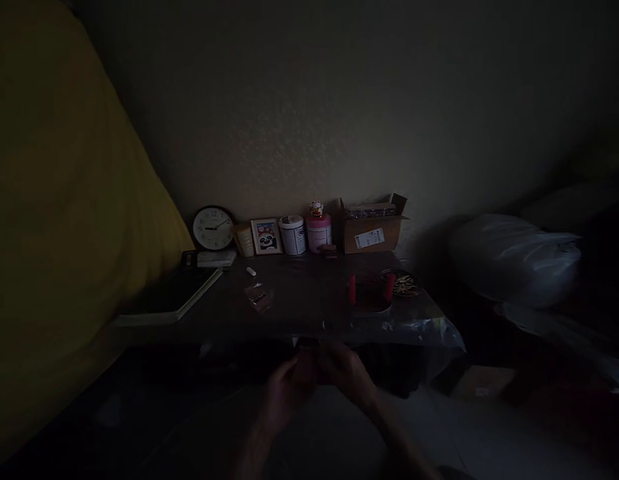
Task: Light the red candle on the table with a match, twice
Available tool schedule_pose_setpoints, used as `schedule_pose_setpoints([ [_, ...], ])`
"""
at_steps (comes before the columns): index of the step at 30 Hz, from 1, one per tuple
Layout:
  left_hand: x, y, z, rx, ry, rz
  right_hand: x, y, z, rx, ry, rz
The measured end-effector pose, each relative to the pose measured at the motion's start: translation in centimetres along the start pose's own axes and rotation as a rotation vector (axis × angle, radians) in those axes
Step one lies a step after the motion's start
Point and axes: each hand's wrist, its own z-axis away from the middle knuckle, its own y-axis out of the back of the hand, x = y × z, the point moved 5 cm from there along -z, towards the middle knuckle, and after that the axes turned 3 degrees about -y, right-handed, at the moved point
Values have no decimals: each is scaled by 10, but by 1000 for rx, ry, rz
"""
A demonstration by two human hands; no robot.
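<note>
In dim light, both my hands meet just in front of the table's near edge. My left hand (280, 395) is closed around a small, flat, dull-red piece (305, 367) whose kind the darkness hides. From the other side my right hand (347, 373) has its fingers bent in at the piece's right edge; what they pinch there is too dark to make out. Beyond them on the table (299, 293) lies a small clear plastic packet (259, 297) with reddish contents. A small white object (251, 271) is a little farther back.
Red-handled tray (370, 303) and a dish of thin sticks (405, 285) stand right. Along the wall are a clock (213, 228), cup (243, 240), panda picture (266, 237), two tins (292, 237) and an open carton (372, 237). A book (174, 297) lies left, beside yellow cloth (64, 200).
</note>
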Motion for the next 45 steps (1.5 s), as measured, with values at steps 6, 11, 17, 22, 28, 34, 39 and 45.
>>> schedule_pose_setpoints([
  [6,-7,6,-3,35,6,-47,-1,-1,-1,-17,91,184],
  [11,-9,4,-3,46,2,-70,0,-6,1,-14,123,273],
  [17,-10,-2,2,51,34,-93,0,-11,2,-54,117,314],
  [22,-11,-4,3,47,64,-88,-2,-8,2,-40,77,281],
  [28,-15,1,1,32,96,-101,-4,-5,1,-35,58,317],
  [34,-19,2,2,-11,97,-135,0,-14,4,-156,84,491],
  [39,-24,4,1,-24,124,-192,10,-19,6,-174,123,592],
  [45,-25,8,0,-32,115,-237,11,-22,6,-167,155,621],
])
